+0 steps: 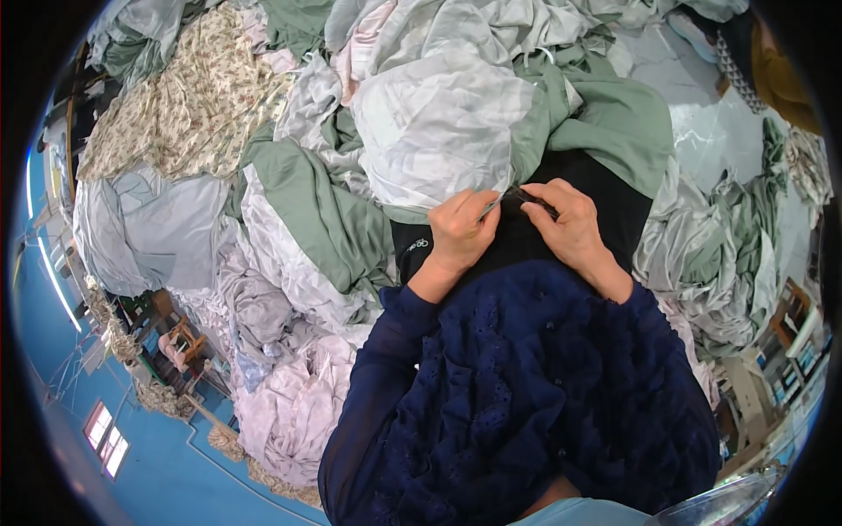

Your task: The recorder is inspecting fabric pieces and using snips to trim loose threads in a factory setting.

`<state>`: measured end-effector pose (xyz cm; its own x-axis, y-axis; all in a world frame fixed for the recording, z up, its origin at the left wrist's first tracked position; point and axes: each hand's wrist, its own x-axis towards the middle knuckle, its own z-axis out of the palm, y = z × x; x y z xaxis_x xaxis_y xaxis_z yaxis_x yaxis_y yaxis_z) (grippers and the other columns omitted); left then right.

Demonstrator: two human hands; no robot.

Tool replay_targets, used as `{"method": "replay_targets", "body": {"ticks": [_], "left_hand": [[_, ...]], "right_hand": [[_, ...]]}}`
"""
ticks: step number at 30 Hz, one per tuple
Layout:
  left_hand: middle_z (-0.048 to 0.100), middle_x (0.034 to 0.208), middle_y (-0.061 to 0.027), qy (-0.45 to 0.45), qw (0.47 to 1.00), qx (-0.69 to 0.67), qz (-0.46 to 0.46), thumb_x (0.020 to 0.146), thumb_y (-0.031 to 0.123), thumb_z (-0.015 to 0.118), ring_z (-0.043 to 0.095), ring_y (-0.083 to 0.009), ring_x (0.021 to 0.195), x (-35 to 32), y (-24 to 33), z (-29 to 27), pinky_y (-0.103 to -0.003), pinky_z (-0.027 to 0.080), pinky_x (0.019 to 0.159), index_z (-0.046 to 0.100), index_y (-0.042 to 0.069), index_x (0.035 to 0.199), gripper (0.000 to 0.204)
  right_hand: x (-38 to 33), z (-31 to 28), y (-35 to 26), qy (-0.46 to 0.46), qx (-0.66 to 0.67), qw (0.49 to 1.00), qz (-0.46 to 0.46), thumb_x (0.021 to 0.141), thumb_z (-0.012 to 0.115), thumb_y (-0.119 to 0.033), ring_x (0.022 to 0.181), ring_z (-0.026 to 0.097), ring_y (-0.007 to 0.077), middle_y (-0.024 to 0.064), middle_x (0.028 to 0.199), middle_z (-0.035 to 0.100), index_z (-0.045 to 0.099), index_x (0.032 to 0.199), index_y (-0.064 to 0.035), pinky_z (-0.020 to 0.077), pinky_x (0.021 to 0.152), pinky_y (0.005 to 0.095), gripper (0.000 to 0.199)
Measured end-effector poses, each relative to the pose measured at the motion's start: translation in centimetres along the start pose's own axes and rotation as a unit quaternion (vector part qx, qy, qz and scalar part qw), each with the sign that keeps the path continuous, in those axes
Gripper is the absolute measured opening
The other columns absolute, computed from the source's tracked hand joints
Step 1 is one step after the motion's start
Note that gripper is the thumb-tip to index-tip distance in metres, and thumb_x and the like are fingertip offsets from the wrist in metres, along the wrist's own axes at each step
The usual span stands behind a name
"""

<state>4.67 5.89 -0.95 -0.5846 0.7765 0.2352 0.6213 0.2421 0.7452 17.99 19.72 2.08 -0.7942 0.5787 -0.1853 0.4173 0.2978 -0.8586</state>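
Over my lap, my left hand [465,230] pinches the edge of a green and white cloth [447,114] between thumb and fingers. The cloth spreads away from me in loose folds, its pale side facing up and its green side showing along the right. Close beside it, my right hand [568,223] is closed around a small dark tool [524,196], which looks like thread snips. Its tip points at the pinched edge, almost touching it. My fingers cover most of the tool, so its exact kind is hard to see. Black trousers [517,235] lie beneath both hands.
Heaps of cloth surround me: a floral cream piece [193,96] at far left, a green and white bundle [307,210] nearer, a pale pink pile [294,403] at lower left and grey-green folds [719,254] at right. Wooden furniture [794,320] stands at the right edge.
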Motion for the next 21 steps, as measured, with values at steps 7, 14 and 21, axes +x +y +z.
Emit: {"method": "replay_targets", "body": {"ticks": [7,14,21], "left_hand": [[0.056,0.062,-0.0060,0.001,0.999,0.034,0.035,0.070,-0.001,0.075,0.055,-0.0238,0.050,0.07,0.05,0.03,-0.034,0.040,0.045,0.069,0.006,0.084,0.016],[0.054,0.061,-0.0056,-0.002,0.997,0.044,0.056,0.067,-0.003,0.074,0.054,-0.0241,0.049,-0.02,0.04,0.02,-0.034,0.040,0.045,0.068,0.007,0.083,0.020],[0.054,0.060,-0.0054,-0.005,0.998,0.040,0.058,0.066,-0.003,0.074,0.053,-0.0239,0.048,0.06,0.00,0.03,-0.034,0.040,0.045,0.068,0.006,0.083,0.020]], "right_hand": [[0.05,0.26,-0.11,0.002,0.015,1.000,-0.021,0.080,0.074,-0.009,0.062,0.060,0.0252,0.0104,0.077,0.062,0.071,0.100,-0.0017,0.0468,0.056,0.0340,0.021],[0.09,0.26,-0.16,-0.006,-0.012,1.000,-0.028,0.079,0.074,-0.008,0.065,0.062,0.0271,0.0105,0.078,0.063,0.071,0.098,-0.0019,0.0484,0.059,0.0353,0.020],[0.00,0.35,-0.12,-0.008,-0.025,0.999,-0.033,0.079,0.073,-0.008,0.067,0.063,0.0285,0.0106,0.078,0.064,0.072,0.097,-0.0026,0.0491,0.060,0.0364,0.019]]}}
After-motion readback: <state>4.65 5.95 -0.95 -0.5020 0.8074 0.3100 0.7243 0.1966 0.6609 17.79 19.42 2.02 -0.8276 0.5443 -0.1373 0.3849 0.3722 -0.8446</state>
